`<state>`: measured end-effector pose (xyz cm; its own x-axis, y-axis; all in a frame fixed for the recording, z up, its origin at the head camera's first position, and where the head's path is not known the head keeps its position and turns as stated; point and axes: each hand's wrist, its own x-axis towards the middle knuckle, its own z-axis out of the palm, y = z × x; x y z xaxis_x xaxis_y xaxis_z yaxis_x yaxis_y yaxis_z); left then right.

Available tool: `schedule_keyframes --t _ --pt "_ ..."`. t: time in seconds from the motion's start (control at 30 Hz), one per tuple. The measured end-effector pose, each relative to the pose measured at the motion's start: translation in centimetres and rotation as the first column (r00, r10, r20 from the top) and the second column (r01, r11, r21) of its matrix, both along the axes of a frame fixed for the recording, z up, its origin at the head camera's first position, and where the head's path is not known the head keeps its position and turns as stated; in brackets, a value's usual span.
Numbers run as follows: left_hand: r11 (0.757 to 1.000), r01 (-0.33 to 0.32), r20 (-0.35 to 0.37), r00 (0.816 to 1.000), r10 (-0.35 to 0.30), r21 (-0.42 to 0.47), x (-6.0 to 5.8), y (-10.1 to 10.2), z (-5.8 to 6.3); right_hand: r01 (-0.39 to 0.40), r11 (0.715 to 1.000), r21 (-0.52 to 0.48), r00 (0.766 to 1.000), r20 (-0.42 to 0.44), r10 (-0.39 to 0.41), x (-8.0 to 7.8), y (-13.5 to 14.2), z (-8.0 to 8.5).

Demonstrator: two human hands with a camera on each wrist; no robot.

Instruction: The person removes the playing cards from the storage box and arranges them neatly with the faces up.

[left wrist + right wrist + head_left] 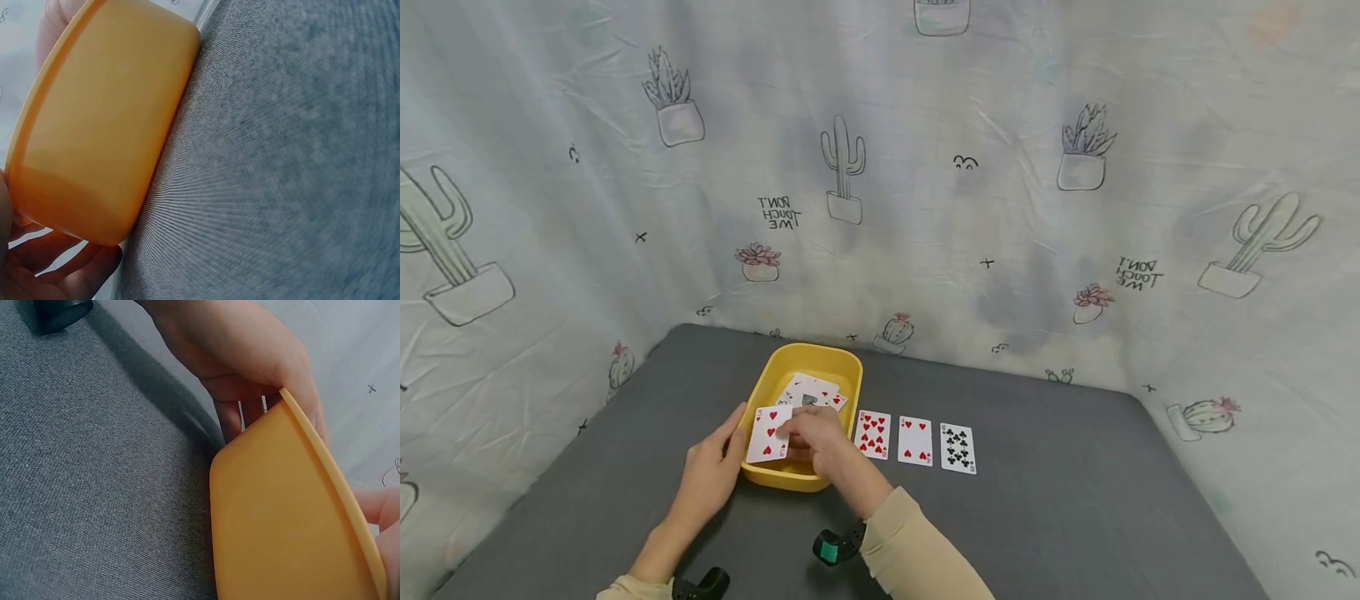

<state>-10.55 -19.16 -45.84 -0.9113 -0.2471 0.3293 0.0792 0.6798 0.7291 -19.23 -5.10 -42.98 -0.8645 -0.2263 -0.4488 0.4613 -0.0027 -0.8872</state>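
Observation:
In the head view, my right hand pinches a playing card showing red hearts, face up, over the near part of a yellow tray. More playing cards lie overlapping in the tray's far half, one with a large spade. My left hand rests along the tray's left side, its fingers lying against the outer wall. From the left wrist, those fingers show beside the wall near the tabletop. The right wrist view shows the tray's near wall and, beyond it, the left hand.
Right of the tray, a row of three face-up cards lies on the grey tabletop: a many-hearts card, a four of hearts and a clubs card. A cactus-print curtain hangs along the table's far and side edges.

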Motion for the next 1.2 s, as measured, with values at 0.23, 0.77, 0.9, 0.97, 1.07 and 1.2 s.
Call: schedule_keyframes --t 0.23,0.77,0.9,0.97,1.07,1.2 --pt "1.0 -0.001 -0.002 1.0 0.001 0.0 -0.1 0.0 -0.2 0.004 1.0 -0.007 1.0 -0.011 -0.004 -0.2 -0.1 -0.2" --pt "1.0 -0.02 -0.002 1.0 0.02 -0.011 0.6 0.0 0.0 0.021 0.999 -0.027 1.0 -0.014 -0.021 0.2 -0.2 0.3" --pt "1.0 -0.018 0.004 1.0 0.018 -0.016 0.3 0.0 0.2 0.039 0.999 -0.028 0.999 -0.034 -0.04 0.0 0.0 0.7" --pt "1.0 -0.015 0.016 1.0 0.015 -0.015 0.2 0.0 0.2 0.042 0.998 -0.041 0.998 -0.043 -0.044 0.0 0.1 0.8" --pt "1.0 -0.015 0.033 0.999 0.016 -0.014 0.0 0.1 0.2 0.04 0.997 -0.071 0.997 -0.066 -0.045 -0.1 0.4 1.0" --pt "1.0 -0.013 0.039 0.999 0.014 -0.017 -0.1 0.3 0.2 0.028 0.99 -0.135 0.994 -0.104 -0.043 0.0 1.0 1.5"
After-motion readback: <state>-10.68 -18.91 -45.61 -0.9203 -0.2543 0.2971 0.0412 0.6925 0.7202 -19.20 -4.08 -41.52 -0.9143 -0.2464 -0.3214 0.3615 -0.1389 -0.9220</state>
